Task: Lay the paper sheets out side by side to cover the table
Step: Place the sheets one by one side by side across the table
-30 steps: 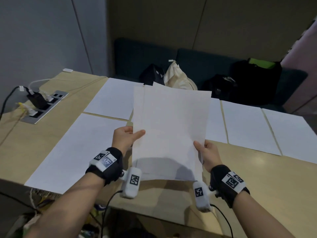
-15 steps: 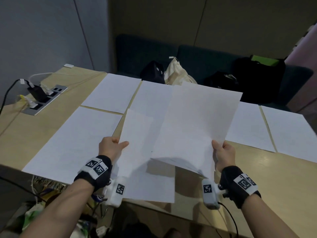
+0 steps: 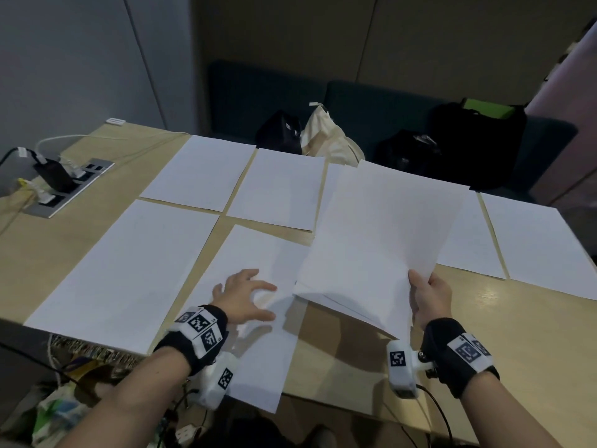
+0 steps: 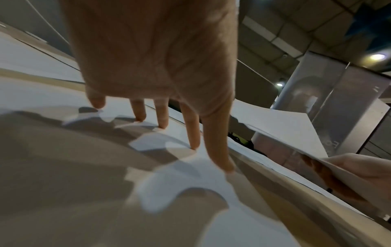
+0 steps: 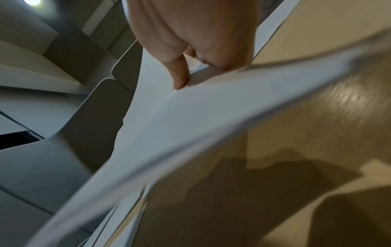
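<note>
Several white paper sheets lie side by side on the wooden table [image 3: 533, 350]. My left hand [image 3: 245, 295] rests with spread, straight fingers [image 4: 194, 133] on a newly laid sheet [image 3: 255, 344] in the near row, whose front end overhangs the table edge. My right hand [image 3: 429, 299] grips the near right corner of a small stack of sheets [image 3: 381, 240], held tilted above the table; in the right wrist view the thumb [image 5: 180, 75] presses on the stack [image 5: 190, 125]. The stack hides part of the far-row sheets behind it.
A power socket panel [image 3: 64, 185] with plugs and cables sits at the table's left. Bags [image 3: 468, 140] and a cloth tote [image 3: 326, 137] lie on the dark bench behind the far edge. Bare wood shows at the near right.
The left hand drew one sheet off the stack, laid it flat in the near row and let go, now pressing it with straight fingers. The right hand carried the remaining stack rightward.
</note>
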A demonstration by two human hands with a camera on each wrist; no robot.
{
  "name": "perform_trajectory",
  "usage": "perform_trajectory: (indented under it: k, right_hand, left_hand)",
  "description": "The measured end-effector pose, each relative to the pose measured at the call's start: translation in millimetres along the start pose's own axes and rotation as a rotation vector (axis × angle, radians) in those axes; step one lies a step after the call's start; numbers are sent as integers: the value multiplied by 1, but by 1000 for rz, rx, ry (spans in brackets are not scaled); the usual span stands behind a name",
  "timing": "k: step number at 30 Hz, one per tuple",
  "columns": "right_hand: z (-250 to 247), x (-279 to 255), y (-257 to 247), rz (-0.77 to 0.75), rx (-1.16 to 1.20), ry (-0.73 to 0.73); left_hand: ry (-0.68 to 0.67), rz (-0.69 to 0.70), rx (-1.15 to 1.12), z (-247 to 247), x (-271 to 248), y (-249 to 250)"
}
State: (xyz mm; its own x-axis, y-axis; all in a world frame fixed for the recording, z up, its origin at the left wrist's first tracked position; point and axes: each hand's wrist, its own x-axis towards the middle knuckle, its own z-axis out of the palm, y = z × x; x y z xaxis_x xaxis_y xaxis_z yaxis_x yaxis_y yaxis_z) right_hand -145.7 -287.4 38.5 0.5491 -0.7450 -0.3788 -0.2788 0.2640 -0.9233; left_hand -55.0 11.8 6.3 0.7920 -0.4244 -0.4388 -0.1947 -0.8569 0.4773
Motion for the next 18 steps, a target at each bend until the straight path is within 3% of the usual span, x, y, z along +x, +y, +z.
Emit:
perform_trajectory:
  k: [2, 18]
  right_hand:
    - [0, 0, 2, 3, -9, -1]
    - [-3, 8, 14, 33, -31, 0]
  left_hand:
    - [-56, -8, 38, 3, 4, 4]
    - [-17, -62, 35, -3, 12, 4]
